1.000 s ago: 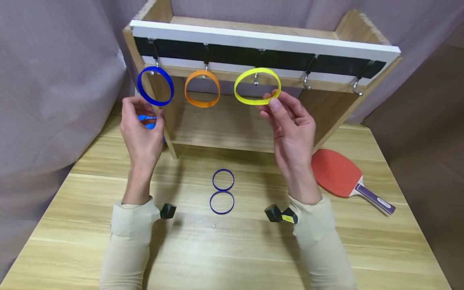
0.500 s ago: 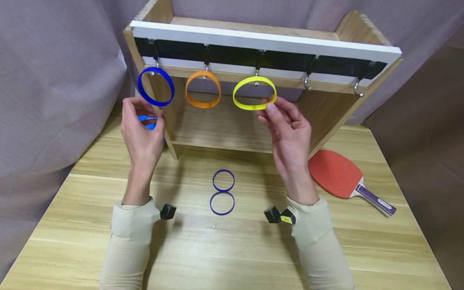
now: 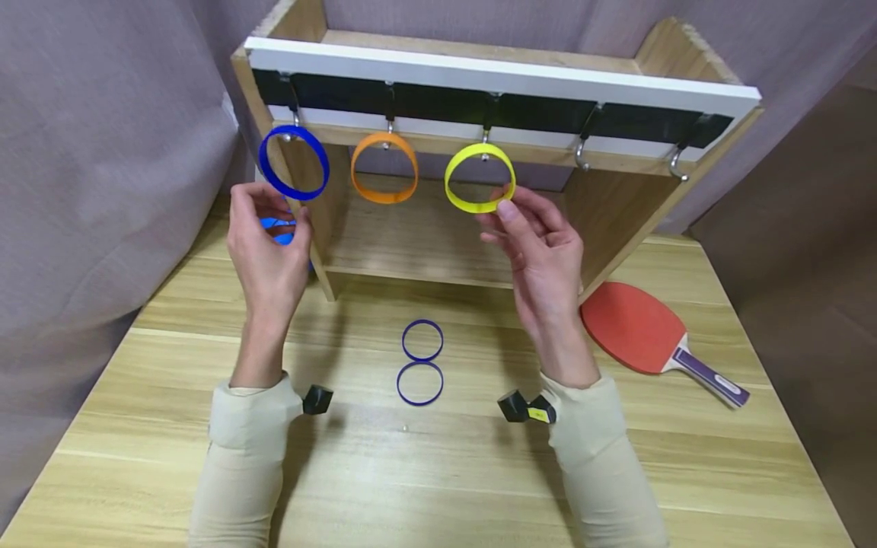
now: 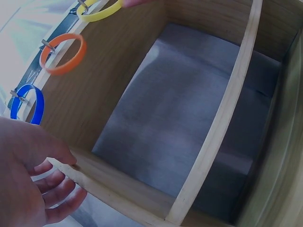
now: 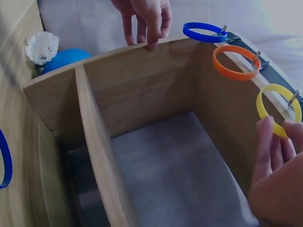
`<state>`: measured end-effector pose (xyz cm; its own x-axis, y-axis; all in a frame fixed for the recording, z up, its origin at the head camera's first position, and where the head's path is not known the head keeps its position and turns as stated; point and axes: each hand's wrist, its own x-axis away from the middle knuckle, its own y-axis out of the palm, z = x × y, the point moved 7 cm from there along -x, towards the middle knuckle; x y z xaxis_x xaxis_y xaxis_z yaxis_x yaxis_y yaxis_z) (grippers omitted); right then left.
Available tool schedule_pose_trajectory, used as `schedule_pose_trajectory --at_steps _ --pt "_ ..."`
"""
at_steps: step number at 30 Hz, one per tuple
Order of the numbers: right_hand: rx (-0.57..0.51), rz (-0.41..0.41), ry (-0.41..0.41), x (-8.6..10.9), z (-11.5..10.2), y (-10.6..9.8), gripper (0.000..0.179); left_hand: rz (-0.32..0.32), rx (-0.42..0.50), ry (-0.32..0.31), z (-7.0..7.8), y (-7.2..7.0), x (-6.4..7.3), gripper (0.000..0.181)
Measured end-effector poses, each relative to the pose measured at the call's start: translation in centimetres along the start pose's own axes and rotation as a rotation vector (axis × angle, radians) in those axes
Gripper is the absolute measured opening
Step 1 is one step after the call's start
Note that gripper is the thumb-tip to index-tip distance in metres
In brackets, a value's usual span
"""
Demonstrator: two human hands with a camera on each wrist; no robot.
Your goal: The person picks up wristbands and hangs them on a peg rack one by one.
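My right hand (image 3: 544, 251) pinches the lower right of a yellow wristband (image 3: 470, 205) between thumb and fingers. That band's top loops over the middle hook, as the right wrist view also shows. On the left, my left hand (image 3: 270, 243) grips the edge of the wooden shelf's side panel (image 4: 102, 191), thumb inside and fingers outside. A blue wristband (image 3: 301, 195) hangs from the leftmost hook, an orange wristband (image 3: 387, 199) from the second. The two hooks on the right, a fourth hook (image 3: 581, 156) and an end hook (image 3: 677, 167), bear nothing.
Two dark blue bands, an upper band (image 3: 403, 341) and a lower band (image 3: 399, 388), lie touching on the table (image 3: 384, 487). A red table tennis paddle (image 3: 633, 327) lies at right. Outside the left panel are a blue rounded object (image 5: 68, 57) and a white lacy object (image 5: 42, 47).
The right hand has shifted down and left with the yellow wristband, which has gone from a wide oval to a rounder loop below the middle hook. The left hand keeps its place.
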<state>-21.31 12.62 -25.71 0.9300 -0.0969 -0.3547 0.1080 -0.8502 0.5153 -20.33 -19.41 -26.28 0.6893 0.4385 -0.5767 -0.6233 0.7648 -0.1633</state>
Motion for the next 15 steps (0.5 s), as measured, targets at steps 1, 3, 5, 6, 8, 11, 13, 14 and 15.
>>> schedule_pose_trajectory --at_steps 1,3,5,6,8,11,13,14,15 --pt "0.024 -0.003 0.002 0.1 0.0 0.0 0.035 0.0 0.001 -0.001 0.0 0.0 0.0 0.028" --pt "0.081 -0.012 0.006 0.2 0.1 -0.2 0.036 -0.001 0.004 -0.003 0.0 0.0 0.0 0.028" --pt "0.12 -0.018 0.016 0.5 0.1 -0.5 0.037 -0.002 0.008 -0.005 0.0 0.1 0.0 0.028" --pt "0.137 -0.02 0.022 0.7 0.2 -0.7 0.037 -0.004 0.008 -0.005 0.0 0.1 0.0 0.028" --pt "0.174 -0.027 0.034 1.1 0.3 -1.2 0.038 -0.006 0.008 -0.004 0.0 0.1 0.0 0.028" --pt "0.261 -0.07 0.085 1.7 0.8 -1.8 0.036 -0.006 0.001 -0.001 0.1 0.1 0.0 0.028" --pt "0.367 -0.151 0.171 2.2 1.6 -1.8 0.034 -0.004 -0.001 0.0 0.1 0.1 0.0 0.028" --pt "0.439 -0.208 0.224 2.6 2.2 -1.8 0.033 -0.002 -0.003 0.002 0.0 0.1 0.0 0.028" --pt "0.517 -0.271 0.283 3.0 2.8 -1.7 0.032 0.0 -0.003 0.002 0.0 0.0 0.0 0.028"
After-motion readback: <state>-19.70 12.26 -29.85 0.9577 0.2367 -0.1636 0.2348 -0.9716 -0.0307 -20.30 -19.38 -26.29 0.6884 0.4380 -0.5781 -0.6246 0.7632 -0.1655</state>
